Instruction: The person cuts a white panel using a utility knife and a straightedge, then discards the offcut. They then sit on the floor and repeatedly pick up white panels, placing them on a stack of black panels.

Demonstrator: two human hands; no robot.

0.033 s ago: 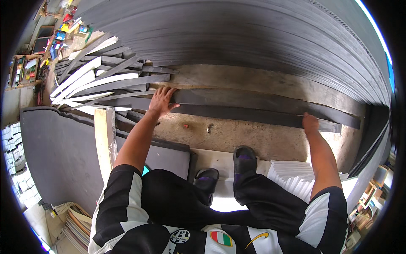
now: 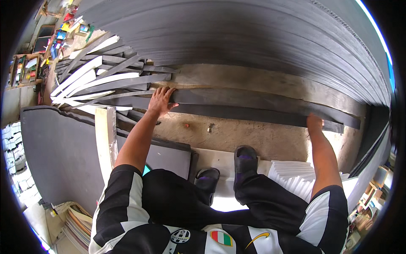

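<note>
Two long dark grey foam strips lie side by side across the floor in front of me. My left hand (image 2: pixel 161 101) rests on their left part, fingers spread and thumb out toward the near edge. Toward the right end of the near strip (image 2: pixel 237 114), my right hand (image 2: pixel 315 121) is closed around it, its fingertips mostly hidden. The far strip (image 2: pixel 245 98) runs just behind, reaching a little farther right. A pile of loose dark strips (image 2: pixel 122 89) and white strips (image 2: pixel 77 76) fans out left of my left hand.
A tall stack of grey foam sheets (image 2: pixel 237 34) rises behind the strips. My sandalled feet (image 2: pixel 246 157) stand close in front, beside stacked white sheets (image 2: pixel 289 178). On the left are a wooden board (image 2: pixel 104 139) and a large dark sheet (image 2: pixel 59 152). Small debris (image 2: pixel 209 127) dots the floor.
My right hand has slid slightly to the right, and the near strip's right end has shifted a little the same way. My left hand has hardly moved.
</note>
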